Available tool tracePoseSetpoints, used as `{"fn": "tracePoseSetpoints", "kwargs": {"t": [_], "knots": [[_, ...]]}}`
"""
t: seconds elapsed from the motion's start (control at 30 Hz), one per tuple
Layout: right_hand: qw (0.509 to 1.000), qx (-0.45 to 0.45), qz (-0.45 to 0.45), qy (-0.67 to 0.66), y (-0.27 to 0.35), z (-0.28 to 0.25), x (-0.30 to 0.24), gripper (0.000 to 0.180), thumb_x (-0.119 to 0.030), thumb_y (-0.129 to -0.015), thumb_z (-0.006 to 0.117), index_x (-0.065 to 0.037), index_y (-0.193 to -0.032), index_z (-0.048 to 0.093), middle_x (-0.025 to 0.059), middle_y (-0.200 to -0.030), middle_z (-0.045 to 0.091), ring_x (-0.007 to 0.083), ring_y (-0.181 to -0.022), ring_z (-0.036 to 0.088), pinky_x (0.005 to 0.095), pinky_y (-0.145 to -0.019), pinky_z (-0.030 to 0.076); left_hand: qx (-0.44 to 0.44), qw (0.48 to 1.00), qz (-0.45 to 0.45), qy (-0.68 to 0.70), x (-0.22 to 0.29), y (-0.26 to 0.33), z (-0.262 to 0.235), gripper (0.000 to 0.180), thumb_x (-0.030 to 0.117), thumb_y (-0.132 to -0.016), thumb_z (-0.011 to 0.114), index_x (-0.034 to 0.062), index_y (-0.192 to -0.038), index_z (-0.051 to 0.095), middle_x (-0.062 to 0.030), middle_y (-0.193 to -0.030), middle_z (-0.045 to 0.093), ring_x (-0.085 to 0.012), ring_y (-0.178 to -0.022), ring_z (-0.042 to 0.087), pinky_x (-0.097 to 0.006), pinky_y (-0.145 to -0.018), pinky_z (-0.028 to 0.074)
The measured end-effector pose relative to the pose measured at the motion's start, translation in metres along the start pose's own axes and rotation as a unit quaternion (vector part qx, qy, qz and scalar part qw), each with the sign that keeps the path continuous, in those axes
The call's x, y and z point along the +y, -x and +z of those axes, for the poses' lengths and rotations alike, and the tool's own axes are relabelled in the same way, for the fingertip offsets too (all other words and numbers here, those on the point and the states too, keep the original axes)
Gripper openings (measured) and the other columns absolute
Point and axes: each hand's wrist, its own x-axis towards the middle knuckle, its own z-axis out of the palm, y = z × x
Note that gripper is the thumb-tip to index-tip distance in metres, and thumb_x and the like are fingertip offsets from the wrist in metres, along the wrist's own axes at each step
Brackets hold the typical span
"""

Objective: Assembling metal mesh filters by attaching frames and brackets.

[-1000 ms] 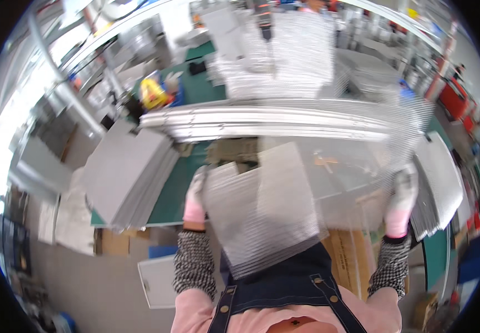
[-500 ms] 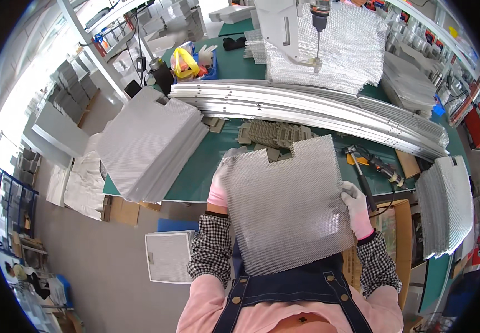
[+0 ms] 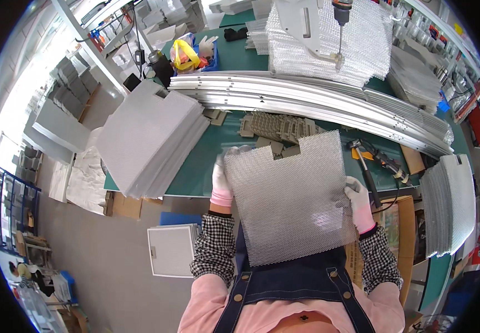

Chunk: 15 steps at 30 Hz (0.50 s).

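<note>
In front of my body I hold up a silvery expanded-metal mesh sheet with a rectangular notch in its top edge. My left hand, in a white and pink glove, is closed on the sheet's left edge; some fingers are hidden behind it. On the lower right edge, my right hand grips the sheet with bent fingers, gloved the same way. Just beyond the notch lie several grey-beige plastic corner pieces on the green table.
A stack of notched mesh sheets stands at left, another mesh stack at right. Long metal profiles cross the table. A hammer and a corded power tool lie right. White-framed panels sit low left; a hanging driver is above.
The mesh sheet has risen slightly in the view and both hands still hold its edges. The view has shifted a little.
</note>
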Motion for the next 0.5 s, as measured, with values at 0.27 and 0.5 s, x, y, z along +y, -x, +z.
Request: {"fn": "tracePoseSetpoints", "kwargs": {"t": [0.27, 0.5], "knots": [[0.965, 0.022, -0.157, 0.209, -0.015, -0.007, 0.006, 0.036, 0.005, -0.089, 0.057, 0.004, -0.125, 0.056, 0.0108, -0.124, 0.058, 0.0178, -0.11, 0.059, 0.0285, -0.099, 0.045, 0.086, 0.973, 0.001, -0.217, 0.018, 0.002, 0.0, 0.052, 0.024, -0.088, 0.065, -0.0008, -0.132, 0.053, -0.0161, -0.134, 0.057, -0.028, -0.123, 0.054, -0.039, -0.11, 0.039], [0.98, -0.191, 0.028, 0.045, -0.022, -0.003, -0.021, 0.077, -0.007, -0.076, 0.078, 0.001, -0.143, 0.043, 0.0106, -0.121, 0.063, 0.0195, -0.11, 0.06, 0.0326, -0.097, 0.047, 0.1, 0.93, 0.151, -0.318, 0.087, 0.002, 0.073, 0.063, 0.026, -0.09, 0.064, -0.0027, -0.143, 0.045, -0.0138, -0.134, 0.056, -0.0203, -0.123, 0.052, -0.034, -0.111, 0.036]]}}
